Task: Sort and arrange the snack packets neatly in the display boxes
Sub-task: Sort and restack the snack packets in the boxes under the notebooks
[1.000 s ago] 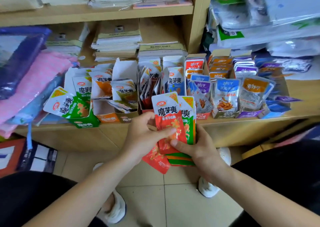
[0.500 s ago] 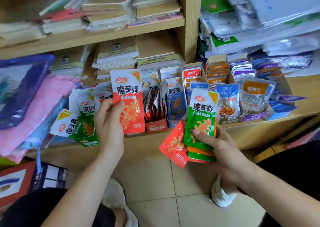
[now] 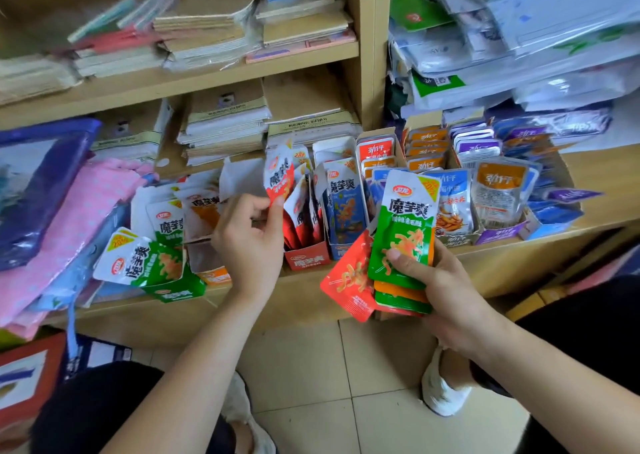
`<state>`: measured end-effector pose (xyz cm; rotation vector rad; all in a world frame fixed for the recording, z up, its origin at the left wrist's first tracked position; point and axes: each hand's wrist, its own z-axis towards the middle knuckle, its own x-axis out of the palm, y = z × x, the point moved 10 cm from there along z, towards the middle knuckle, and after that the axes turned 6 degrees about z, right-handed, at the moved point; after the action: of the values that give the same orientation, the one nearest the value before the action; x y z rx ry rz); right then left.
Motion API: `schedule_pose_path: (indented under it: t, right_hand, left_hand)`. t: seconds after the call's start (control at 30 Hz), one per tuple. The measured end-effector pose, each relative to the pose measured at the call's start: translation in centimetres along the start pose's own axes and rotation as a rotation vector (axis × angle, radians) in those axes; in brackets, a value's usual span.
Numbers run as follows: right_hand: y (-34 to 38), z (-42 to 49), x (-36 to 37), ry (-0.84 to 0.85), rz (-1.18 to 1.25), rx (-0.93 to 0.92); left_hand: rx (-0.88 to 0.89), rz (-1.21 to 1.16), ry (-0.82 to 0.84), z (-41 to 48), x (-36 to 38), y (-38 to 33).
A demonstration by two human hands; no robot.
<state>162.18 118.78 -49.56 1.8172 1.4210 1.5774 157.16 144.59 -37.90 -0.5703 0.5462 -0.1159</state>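
Stacks of notebooks lie on the wooden shelf far behind. A pink cloth lies at left, clear plastic bags are piled at right. Below is a tiled floor.

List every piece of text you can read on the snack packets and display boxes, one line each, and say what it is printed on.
"魔芋爽": green packet atop the right hand's stack
"20%": that packet's yellow corner
"魔芋爽": red packet pinched by the left hand
"魔芋爽": red display box front
"魔芋爽": blue packet
"劲仔": orange-labelled clear packet
Smaller print, notebook labels: too blurred.
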Motion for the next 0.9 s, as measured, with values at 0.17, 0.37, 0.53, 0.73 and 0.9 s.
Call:
schedule_pose_path:
  t: [0.17, 0.37, 0.53, 0.73, 0.9]
  right_hand:
    - [0.6, 0.2, 0.0, 0.007, 0.021, -0.021]
    - [0.6, 0.2, 0.7, 0.030, 0.029, -0.015]
    - [0.3, -0.3, 2.6, 0.095, 0.015, -0.012]
    - [0.3, 0.1, 2.9, 0.041, 0.031, -0.016]
    - [0.2, 0.2, 3.0, 0.041, 0.013, -0.007]
  left_hand:
    - [-0.037, 0.328, 0.256, -0.4, 1.9, -0.5]
    - [0.030, 0.020, 0.306, -1.4, -0.5, -3.2]
    - [-0.136, -0.262, 0.893, -6.4, 4.1, -4.5]
    - [-0.438, -0.461, 0.445, -2.0, -0.2, 0.4]
    - [-0.311, -0.319, 0.069, 0.0, -3.6, 3.0]
